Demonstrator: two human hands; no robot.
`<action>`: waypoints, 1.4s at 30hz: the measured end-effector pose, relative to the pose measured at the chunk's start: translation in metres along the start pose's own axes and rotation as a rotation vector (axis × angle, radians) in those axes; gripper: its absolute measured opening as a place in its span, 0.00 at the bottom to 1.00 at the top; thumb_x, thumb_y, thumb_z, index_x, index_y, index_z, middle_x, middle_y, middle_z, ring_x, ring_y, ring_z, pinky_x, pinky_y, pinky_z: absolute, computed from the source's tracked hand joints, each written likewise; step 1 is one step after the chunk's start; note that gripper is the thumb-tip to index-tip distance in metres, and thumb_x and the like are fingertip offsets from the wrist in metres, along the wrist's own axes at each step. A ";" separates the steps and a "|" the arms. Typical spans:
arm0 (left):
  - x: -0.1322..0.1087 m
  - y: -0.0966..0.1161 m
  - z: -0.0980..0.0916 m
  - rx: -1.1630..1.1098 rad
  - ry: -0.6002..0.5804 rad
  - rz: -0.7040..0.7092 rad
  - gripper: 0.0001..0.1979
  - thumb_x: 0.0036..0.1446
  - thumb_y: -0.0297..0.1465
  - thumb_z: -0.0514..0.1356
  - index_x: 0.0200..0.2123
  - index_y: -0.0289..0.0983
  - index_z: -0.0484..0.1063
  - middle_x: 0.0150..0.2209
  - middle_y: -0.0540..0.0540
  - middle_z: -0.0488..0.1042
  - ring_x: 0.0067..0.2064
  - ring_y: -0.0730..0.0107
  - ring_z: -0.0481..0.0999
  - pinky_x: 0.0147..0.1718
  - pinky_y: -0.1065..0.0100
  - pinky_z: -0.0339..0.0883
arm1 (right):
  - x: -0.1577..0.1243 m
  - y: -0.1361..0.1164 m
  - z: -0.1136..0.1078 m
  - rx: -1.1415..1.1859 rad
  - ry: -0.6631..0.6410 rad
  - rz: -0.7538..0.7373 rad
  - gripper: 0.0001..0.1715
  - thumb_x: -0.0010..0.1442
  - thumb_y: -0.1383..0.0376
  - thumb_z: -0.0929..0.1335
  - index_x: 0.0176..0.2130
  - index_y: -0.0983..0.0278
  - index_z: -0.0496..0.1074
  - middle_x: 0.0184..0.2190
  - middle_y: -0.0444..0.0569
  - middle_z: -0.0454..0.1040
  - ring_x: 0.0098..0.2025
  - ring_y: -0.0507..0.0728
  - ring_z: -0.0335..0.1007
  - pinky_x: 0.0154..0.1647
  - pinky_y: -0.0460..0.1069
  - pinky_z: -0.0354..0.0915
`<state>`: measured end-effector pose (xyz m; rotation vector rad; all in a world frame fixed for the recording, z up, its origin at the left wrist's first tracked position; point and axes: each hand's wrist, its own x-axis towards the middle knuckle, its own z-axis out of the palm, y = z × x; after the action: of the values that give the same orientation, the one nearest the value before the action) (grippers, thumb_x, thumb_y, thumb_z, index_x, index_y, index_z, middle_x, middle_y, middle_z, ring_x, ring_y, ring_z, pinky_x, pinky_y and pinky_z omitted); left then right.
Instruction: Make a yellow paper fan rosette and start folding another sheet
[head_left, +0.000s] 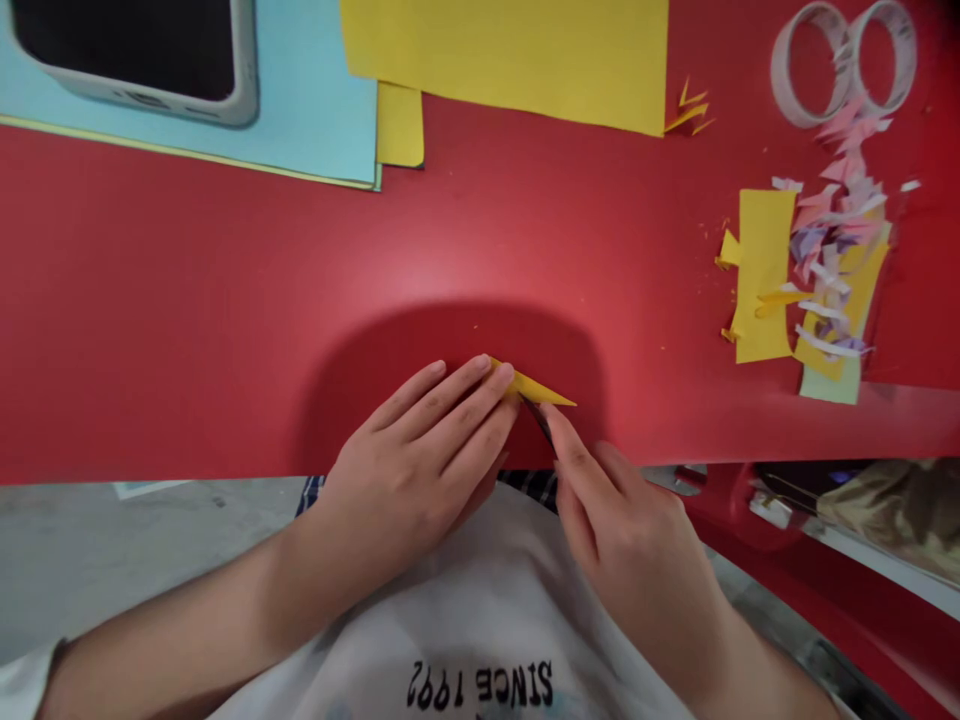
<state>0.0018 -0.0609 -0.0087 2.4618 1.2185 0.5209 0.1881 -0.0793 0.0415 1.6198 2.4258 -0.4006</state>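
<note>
A narrow folded piece of yellow paper (541, 389) lies near the front edge of the red table, its pointed end to the right. My left hand (420, 465) rests over its left part, fingers stretched out and fingertips pressing it down. In my right hand (619, 500) is a slim dark tool (537, 420), gripped with the index finger laid along it. Its tip meets the paper's lower edge beside my left fingertips. Most of the tool is hidden by the hand, so its exact kind is unclear.
A phone (135, 50) lies on light blue sheets (315, 130) at the back left, beside a large yellow sheet (510, 60). On the right are two tape rolls (810, 65), yellow paper pieces (763, 275) and a heap of paper scraps (840, 230). A red shelf (810, 590) sits lower right.
</note>
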 end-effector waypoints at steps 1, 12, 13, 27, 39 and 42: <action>0.000 0.000 0.000 -0.003 -0.001 -0.004 0.19 0.58 0.28 0.52 0.53 0.35 0.62 0.57 0.43 0.62 0.59 0.60 0.59 0.57 0.55 0.55 | 0.000 0.000 0.000 -0.015 -0.003 -0.006 0.27 0.61 0.69 0.56 0.60 0.66 0.53 0.28 0.48 0.70 0.20 0.49 0.63 0.20 0.44 0.63; 0.001 0.003 -0.002 0.025 -0.005 -0.027 0.20 0.57 0.27 0.53 0.54 0.35 0.61 0.57 0.44 0.63 0.59 0.60 0.59 0.57 0.55 0.56 | -0.005 -0.003 0.000 -0.061 -0.008 0.001 0.28 0.59 0.71 0.56 0.60 0.68 0.54 0.27 0.48 0.70 0.19 0.50 0.63 0.17 0.45 0.61; 0.002 0.003 -0.002 0.031 -0.007 -0.024 0.20 0.57 0.27 0.53 0.54 0.34 0.62 0.57 0.44 0.63 0.59 0.60 0.59 0.57 0.56 0.56 | -0.006 -0.004 0.001 -0.057 -0.007 0.002 0.28 0.60 0.71 0.56 0.60 0.68 0.54 0.27 0.48 0.70 0.19 0.50 0.64 0.17 0.45 0.61; 0.000 0.008 -0.002 0.181 0.056 -0.001 0.19 0.56 0.31 0.55 0.52 0.36 0.64 0.51 0.44 0.69 0.52 0.57 0.66 0.50 0.56 0.61 | -0.010 0.032 -0.007 0.455 0.123 0.063 0.26 0.61 0.68 0.58 0.58 0.60 0.55 0.50 0.51 0.67 0.49 0.55 0.66 0.43 0.48 0.68; 0.000 0.001 -0.007 0.070 -0.098 0.020 0.22 0.57 0.41 0.53 0.54 0.42 0.62 0.60 0.45 0.57 0.62 0.54 0.52 0.58 0.49 0.47 | -0.006 0.026 -0.001 0.541 0.083 0.023 0.26 0.61 0.67 0.59 0.58 0.57 0.55 0.43 0.46 0.73 0.39 0.51 0.71 0.36 0.44 0.68; 0.001 -0.007 -0.009 0.034 -0.141 0.082 0.23 0.57 0.43 0.52 0.54 0.42 0.61 0.61 0.46 0.55 0.63 0.55 0.49 0.59 0.49 0.44 | -0.003 0.037 -0.006 0.369 0.027 -0.015 0.26 0.62 0.66 0.59 0.59 0.58 0.55 0.39 0.47 0.74 0.36 0.52 0.71 0.36 0.46 0.67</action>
<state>-0.0065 -0.0551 -0.0034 2.5376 1.0839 0.3439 0.2233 -0.0663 0.0435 1.7510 2.4964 -0.8783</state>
